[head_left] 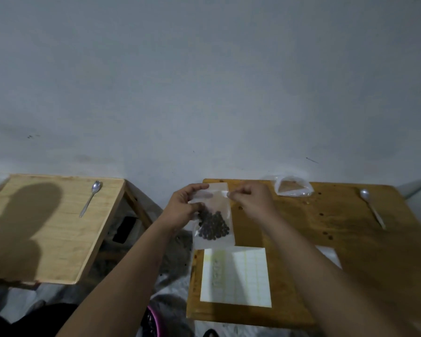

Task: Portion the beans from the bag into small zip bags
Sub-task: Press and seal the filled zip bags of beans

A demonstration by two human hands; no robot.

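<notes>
Pinching the closure strip from both ends, the two hands hold a small zip bag (220,205) upright in the air over the near-left part of the darker table (326,229). The left hand (182,207) grips the bag's left edge, thumb in front and fingers curled behind the top. The right hand (250,200) nips the strip's right end between thumb and forefinger, its other fingers tucked in. Held this way the mouth stays uppermost, so the dark beans (213,226) sit in a heap at the bottom, away from the seal. This looks like the zip being pressed closed, though whether it is fully shut cannot be told. Both forearms reach forward and converge, wrists nearly level, elbows out of view below. Directly under the bag lies a pale ruled sheet (236,276), probably labels. Farther back against the wall (204,81) a larger clear bag (293,188) slumps on the table, likely the source, its contents indistinct. A spoon (372,207) lies to the right of it, well apart from the hands. Across a gap to the left stands a lighter table (46,234) with a second spoon (90,198).
</notes>
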